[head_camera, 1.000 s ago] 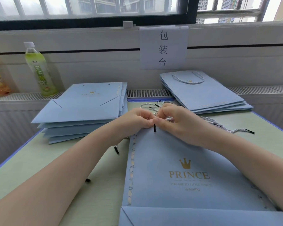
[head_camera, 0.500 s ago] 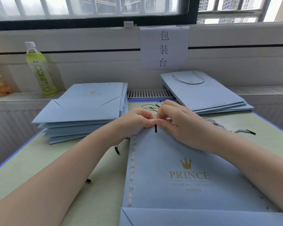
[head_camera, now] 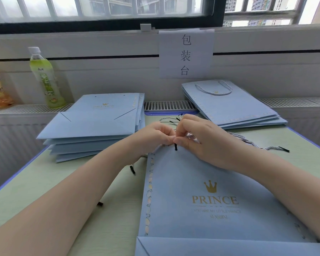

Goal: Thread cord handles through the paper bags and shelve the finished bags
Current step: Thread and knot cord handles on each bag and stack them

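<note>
bag: flat on my worktop (head_camera: 44, 182), cord tip (head_camera: 175, 146) poking out the hole
fingers: both hands' pinching the cord
change: pretty much nothing

We see a pale blue bag (head_camera: 201, 182) with a gold crown, gold lettering and a gold wavy border, a grey-white twisted cord (head_camera: 248, 143) with black tips, a pale green table (head_camera: 35, 182) edged in blue, a green bottle (head_camera: 44, 78) and a white sign (head_camera: 186, 54) with black characters.
</note>
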Demonstrator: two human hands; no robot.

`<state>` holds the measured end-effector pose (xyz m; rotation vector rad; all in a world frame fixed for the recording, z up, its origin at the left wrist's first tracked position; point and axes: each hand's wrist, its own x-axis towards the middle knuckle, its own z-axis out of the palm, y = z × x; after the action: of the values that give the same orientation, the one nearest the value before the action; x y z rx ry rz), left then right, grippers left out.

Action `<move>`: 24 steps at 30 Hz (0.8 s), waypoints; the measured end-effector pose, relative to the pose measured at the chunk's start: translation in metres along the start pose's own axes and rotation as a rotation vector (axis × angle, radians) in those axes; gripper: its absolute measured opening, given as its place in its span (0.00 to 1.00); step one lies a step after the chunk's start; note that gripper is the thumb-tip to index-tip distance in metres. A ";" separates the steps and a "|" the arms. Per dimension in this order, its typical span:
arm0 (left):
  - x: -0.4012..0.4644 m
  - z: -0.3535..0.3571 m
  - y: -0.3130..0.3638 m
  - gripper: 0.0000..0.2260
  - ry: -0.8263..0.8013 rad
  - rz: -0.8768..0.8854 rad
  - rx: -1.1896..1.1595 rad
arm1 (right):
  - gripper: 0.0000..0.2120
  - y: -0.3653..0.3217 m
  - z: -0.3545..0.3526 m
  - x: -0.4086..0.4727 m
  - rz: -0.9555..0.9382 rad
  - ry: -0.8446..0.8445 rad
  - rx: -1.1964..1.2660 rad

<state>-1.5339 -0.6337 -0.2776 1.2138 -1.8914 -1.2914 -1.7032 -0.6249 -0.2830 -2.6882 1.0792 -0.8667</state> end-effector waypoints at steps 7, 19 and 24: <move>-0.001 -0.001 0.000 0.08 0.052 -0.003 -0.024 | 0.07 -0.006 -0.002 -0.001 0.084 -0.097 0.019; -0.006 0.003 0.006 0.10 0.115 -0.053 -0.033 | 0.06 -0.017 -0.009 -0.001 0.155 -0.132 0.072; -0.005 0.002 0.007 0.14 0.148 -0.075 0.017 | 0.05 -0.020 -0.007 -0.003 0.091 -0.092 0.097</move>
<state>-1.5359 -0.6276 -0.2722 1.3625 -1.7702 -1.1902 -1.6972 -0.6076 -0.2727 -2.5511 1.1006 -0.7518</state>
